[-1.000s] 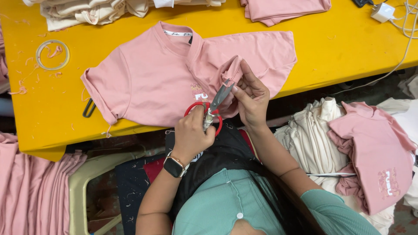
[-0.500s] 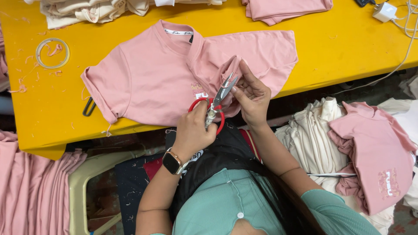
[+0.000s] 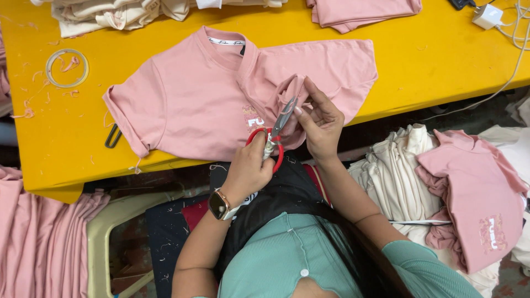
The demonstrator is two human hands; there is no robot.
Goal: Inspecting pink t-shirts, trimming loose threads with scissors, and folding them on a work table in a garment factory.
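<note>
The left hand [image 3: 249, 168] is holding red-handled metal scissors [image 3: 274, 135], pointing up at a bunched fold of the soft pink cotton T-shirt [image 3: 204, 105]. Just beside it, the right hand [image 3: 319, 122] is pinching that fold.

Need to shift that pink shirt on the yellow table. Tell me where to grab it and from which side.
Pinch the pink shirt at its far sleeve hem, coming from the table's left end: that sleeve lies flat and free, while the scissors and both hands work the other sleeve.

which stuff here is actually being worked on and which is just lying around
In use:
left hand
red-handled scissors
right hand
pink shirt

Lying about:
tape ring
black clip
white charger
folded pink pile
cream garments
</note>
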